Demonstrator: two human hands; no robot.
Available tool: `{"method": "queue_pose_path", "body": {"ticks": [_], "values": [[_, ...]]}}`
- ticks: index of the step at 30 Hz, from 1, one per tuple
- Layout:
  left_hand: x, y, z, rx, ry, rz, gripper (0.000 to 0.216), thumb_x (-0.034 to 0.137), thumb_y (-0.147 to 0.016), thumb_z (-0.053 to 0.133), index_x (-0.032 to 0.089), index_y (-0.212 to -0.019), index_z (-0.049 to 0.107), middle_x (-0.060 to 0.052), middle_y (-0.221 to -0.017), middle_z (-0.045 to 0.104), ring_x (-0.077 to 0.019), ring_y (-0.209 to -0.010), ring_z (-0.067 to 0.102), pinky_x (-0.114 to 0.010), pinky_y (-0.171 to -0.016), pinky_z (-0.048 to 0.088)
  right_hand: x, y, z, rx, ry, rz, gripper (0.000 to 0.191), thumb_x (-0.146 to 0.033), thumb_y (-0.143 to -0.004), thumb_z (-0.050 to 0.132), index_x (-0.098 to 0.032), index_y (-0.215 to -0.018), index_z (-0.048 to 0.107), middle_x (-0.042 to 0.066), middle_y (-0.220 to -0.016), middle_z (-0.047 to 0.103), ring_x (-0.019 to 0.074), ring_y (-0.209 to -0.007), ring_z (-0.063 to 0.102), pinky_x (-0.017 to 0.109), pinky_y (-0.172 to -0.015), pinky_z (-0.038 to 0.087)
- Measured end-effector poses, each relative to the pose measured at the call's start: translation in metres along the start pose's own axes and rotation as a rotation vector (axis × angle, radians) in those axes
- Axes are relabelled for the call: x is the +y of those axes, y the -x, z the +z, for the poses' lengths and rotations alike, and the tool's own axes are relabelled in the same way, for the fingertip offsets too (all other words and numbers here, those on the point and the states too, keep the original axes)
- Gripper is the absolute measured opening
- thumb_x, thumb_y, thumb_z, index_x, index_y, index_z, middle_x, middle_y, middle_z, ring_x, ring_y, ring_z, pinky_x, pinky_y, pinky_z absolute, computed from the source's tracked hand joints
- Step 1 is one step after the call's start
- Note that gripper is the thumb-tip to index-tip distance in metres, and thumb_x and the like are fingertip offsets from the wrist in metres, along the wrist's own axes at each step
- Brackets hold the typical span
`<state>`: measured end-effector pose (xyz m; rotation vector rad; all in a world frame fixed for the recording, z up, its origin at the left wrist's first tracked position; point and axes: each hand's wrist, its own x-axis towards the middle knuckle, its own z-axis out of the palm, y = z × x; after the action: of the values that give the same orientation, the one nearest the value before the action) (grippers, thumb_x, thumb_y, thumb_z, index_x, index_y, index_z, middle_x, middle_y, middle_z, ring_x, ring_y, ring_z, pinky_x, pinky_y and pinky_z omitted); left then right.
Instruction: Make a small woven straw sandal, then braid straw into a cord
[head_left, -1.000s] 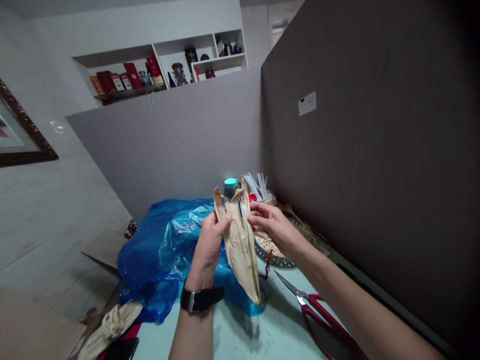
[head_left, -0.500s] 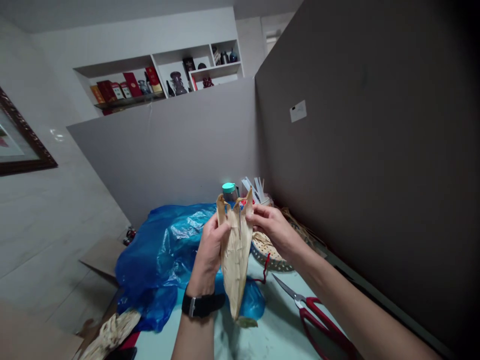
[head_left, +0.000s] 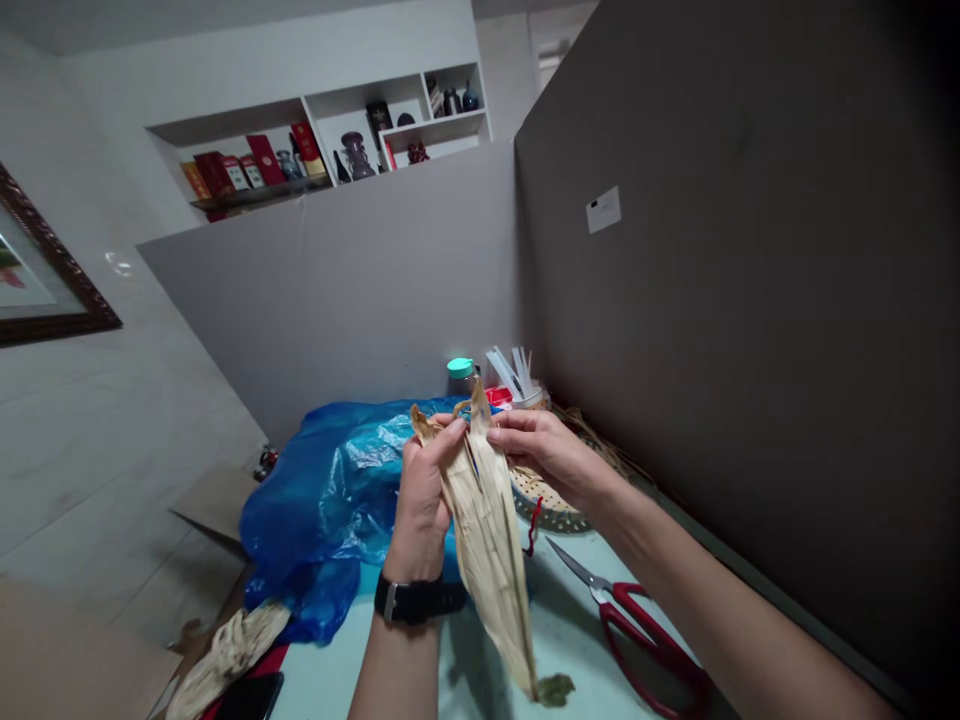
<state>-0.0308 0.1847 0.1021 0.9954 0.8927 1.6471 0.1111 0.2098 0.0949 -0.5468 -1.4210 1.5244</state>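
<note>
Split husk (head_left: 487, 545) gripped at its torn end above a pale green table (head_left: 581, 640)

Working from far off, I started at the left, where a twisted bundle of pale strips (head_left: 229, 655) lay beside a dark, phone-like slab (head_left: 247, 697), both well aside, perhaps to spare the arms. Next came a blue plastic bag (head_left: 322, 490), crumpled and heaped beyond the left hand (head_left: 427, 480).

That hand was clamped on the husk's upper left part, thumb across the front (a black watch (head_left: 420, 602) sat below the grip); I took it for the steadying one. The husk hung at a slant, split end up, the slit between the two grips, likely so each strip could be handled alone. At its lower tip showed a greenish scrap (head_left: 555, 690); whether it was attached, I couldn't fairly tell.

The right hand (head_left: 551, 450), just beside the left, pinched the right-hand strip with thumb and fingertips, a lighter hold, I judged. Past it stood a perforated basket (head_left: 555, 520), partly hidden. Rightmost, red-handled scissors (head_left: 602, 590) lay on the table, presumably for easy reach.
</note>
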Motion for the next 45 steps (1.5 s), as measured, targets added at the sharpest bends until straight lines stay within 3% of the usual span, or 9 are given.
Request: {"method": "queue_pose_path", "body": {"ticks": [6, 13, 24, 31, 38, 45], "values": [[-0.005, 0.0, 0.001, -0.01, -0.064, 0.033, 0.024, 0.025, -0.062, 0.079, 0.015, -0.073, 0.06, 0.001, -0.066, 0.065, -0.0124, -0.058, 0.061, -0.026, -0.061, 0.048, 0.005, -0.002, 0.003, 0.037, 0.027, -0.084, 0.022, -0.037, -0.074, 0.071, -0.017, -0.073, 0.061, -0.004, -0.068, 0.051, 0.0107, -0.063, 0.046, 0.025, -0.062, 0.035], [-0.007, -0.003, -0.003, -0.011, -0.123, 0.053, 0.021, 0.024, -0.062, 0.079, 0.015, -0.069, 0.061, 0.002, -0.064, 0.064, -0.0109, -0.057, 0.058, -0.025, -0.062, 0.046, 0.012, -0.006, 0.002, 0.055, -0.005, -0.131, 0.025, -0.038, -0.072, 0.071, -0.018, -0.086, 0.065, 0.002, -0.084, 0.063, 0.0171, -0.08, 0.057, 0.032, -0.077, 0.043], [-0.008, -0.002, -0.005, -0.052, -0.115, 0.07, 0.021, 0.028, -0.065, 0.079, 0.015, -0.075, 0.064, 0.002, -0.068, 0.065, -0.0113, -0.06, 0.06, -0.025, -0.064, 0.046, 0.013, -0.003, 0.002, 0.098, 0.01, -0.096, 0.021, -0.038, -0.076, 0.067, -0.02, -0.084, 0.062, 0.003, -0.082, 0.063, 0.0206, -0.082, 0.058, 0.032, -0.074, 0.045], [0.001, -0.003, -0.012, -0.138, -0.174, 0.058, 0.025, 0.028, -0.068, 0.076, 0.014, -0.088, 0.07, -0.003, -0.08, 0.071, -0.0144, -0.069, 0.063, -0.025, -0.068, 0.047, 0.006, -0.004, -0.002, 0.186, -0.008, -0.103, 0.017, -0.036, -0.08, 0.06, -0.022, -0.09, 0.06, 0.002, -0.093, 0.061, 0.0178, -0.086, 0.055, 0.027, -0.071, 0.043], [-0.003, -0.001, -0.011, -0.129, -0.209, 0.071, 0.023, 0.028, -0.07, 0.076, 0.015, -0.087, 0.069, -0.002, -0.078, 0.07, -0.0129, -0.065, 0.062, -0.024, -0.064, 0.046, 0.003, 0.0, 0.0, 0.032, -0.009, -0.153, 0.025, -0.032, -0.079, 0.064, -0.022, -0.102, 0.062, 0.004, -0.102, 0.064, 0.0212, -0.098, 0.057, 0.033, -0.083, 0.045], [-0.001, -0.001, -0.005, -0.2, -0.158, 0.032, 0.027, 0.028, -0.068, 0.076, 0.015, -0.09, 0.069, -0.004, -0.084, 0.07, -0.0146, -0.071, 0.063, -0.025, -0.069, 0.047, 0.012, -0.006, 0.001, 0.14, -0.023, -0.158, 0.022, -0.038, -0.076, 0.067, -0.017, -0.082, 0.062, 0.003, -0.081, 0.063, 0.0179, -0.078, 0.058, 0.032, -0.076, 0.045]]}}
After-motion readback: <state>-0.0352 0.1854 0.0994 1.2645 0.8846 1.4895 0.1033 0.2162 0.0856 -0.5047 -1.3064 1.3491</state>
